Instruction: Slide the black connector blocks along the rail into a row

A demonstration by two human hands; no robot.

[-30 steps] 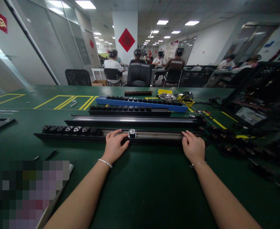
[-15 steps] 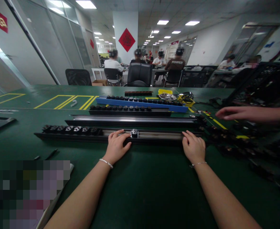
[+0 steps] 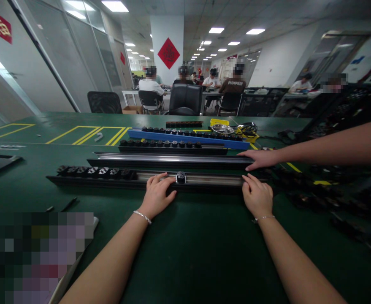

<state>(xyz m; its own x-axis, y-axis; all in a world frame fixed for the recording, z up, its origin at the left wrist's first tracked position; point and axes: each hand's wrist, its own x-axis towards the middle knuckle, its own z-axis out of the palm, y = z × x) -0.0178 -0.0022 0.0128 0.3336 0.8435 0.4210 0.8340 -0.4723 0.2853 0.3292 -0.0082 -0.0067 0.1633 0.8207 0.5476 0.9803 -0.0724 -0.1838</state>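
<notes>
A long black channel rail (image 3: 217,180) with a pale metal track lies across the bench in front of me. A small black block with a silvery holder (image 3: 181,177) sits on its track, near the middle. My left hand (image 3: 158,192) lies over the rail just left of the block, fingers extended, index fingertip against the block's side. My right hand (image 3: 258,195) grips the rail near its right end, fingers over the top and thumb on the near side. Several black round-topped parts (image 3: 93,171) fill the rail's left section in a row.
Behind lie another rail (image 3: 172,159), a filled black rail (image 3: 160,144) and a blue one (image 3: 188,137). A co-worker's hand (image 3: 263,159) reaches in from the right to the second rail. Loose dark parts (image 3: 312,185) crowd the right; a metal dish (image 3: 222,128) stands farther back.
The small block and my left hand have shifted slightly right along the track. The co-worker's hand has come left to the end of the second rail. My right hand stays in place.
</notes>
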